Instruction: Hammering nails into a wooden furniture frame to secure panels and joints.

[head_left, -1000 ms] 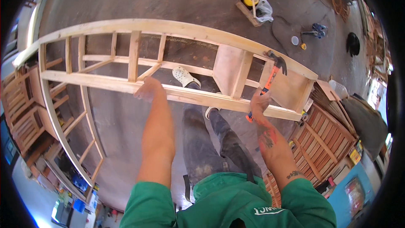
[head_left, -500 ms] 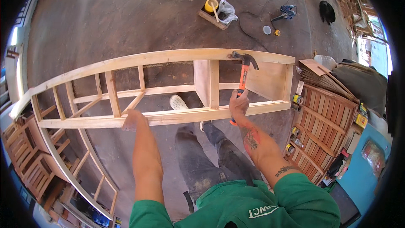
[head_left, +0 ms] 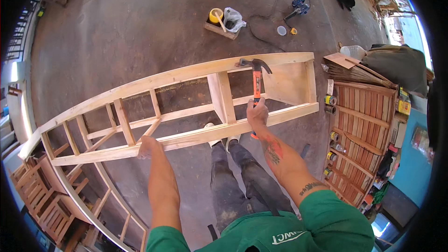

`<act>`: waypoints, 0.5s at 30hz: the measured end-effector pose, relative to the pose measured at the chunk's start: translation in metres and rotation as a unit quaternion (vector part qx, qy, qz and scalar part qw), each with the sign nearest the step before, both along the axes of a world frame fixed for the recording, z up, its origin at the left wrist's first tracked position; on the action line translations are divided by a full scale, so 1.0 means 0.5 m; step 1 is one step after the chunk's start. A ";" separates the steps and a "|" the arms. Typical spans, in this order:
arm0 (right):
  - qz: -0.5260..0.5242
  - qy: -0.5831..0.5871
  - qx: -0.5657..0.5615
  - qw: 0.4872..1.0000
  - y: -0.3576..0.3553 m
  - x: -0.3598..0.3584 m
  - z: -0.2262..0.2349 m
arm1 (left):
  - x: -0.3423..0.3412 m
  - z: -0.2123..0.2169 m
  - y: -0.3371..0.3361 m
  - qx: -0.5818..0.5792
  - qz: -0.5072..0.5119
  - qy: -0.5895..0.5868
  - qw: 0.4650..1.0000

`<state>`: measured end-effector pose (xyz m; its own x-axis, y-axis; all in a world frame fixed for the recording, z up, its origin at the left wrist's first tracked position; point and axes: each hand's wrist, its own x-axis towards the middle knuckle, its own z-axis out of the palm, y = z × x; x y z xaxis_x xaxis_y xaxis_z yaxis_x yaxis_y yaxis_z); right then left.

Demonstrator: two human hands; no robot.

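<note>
A long frame of pale wood [head_left: 200,139] lies across in front of me, with crosspieces between its rails and a panel at its right end. My left hand [head_left: 150,147] is closed over the near rail, left of its middle; its fingertips are partly hidden. In my right hand [head_left: 257,114] is a claw hammer [head_left: 257,81] with an orange and black handle, gripped low down. The hammer's head is over the far rail, and whether they touch I cannot tell. My right hand is right above the near rail. Both feet show just behind that rail.
Beyond the frame stand a small wooden box [head_left: 219,31] with a yellow container, a blue power tool [head_left: 300,7] and its cord. A slatted wooden panel [head_left: 359,121] and cans line the right. A curved ladder-like wooden piece [head_left: 109,187] and slatted wooden furniture [head_left: 44,200] occupy the left.
The view has turned, so the frame slants more, its left end lower. My left foot has drawn back from inside the frame to the near rail. Both hands keep their holds.
</note>
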<state>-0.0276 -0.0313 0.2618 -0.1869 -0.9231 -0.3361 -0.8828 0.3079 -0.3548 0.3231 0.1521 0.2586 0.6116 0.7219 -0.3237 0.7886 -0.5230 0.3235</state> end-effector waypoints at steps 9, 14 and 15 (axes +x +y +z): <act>0.101 -0.125 0.088 0.983 -0.061 -0.098 0.097 | -0.033 -0.014 0.419 -0.501 -0.221 0.318 0.774; 0.230 -0.123 0.083 0.962 0.053 -0.391 0.188 | -0.288 0.072 0.777 0.102 -0.725 0.264 0.628; 0.218 -0.121 0.124 0.960 0.081 -0.478 0.190 | -0.337 0.093 0.823 0.186 -0.861 0.306 0.360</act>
<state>-0.2665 0.0094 0.3567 0.3113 -0.7813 -0.5409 -0.8475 0.0292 -0.5300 0.1547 0.5635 0.3051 0.1529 -0.4955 -0.8550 -0.9458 -0.3241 0.0187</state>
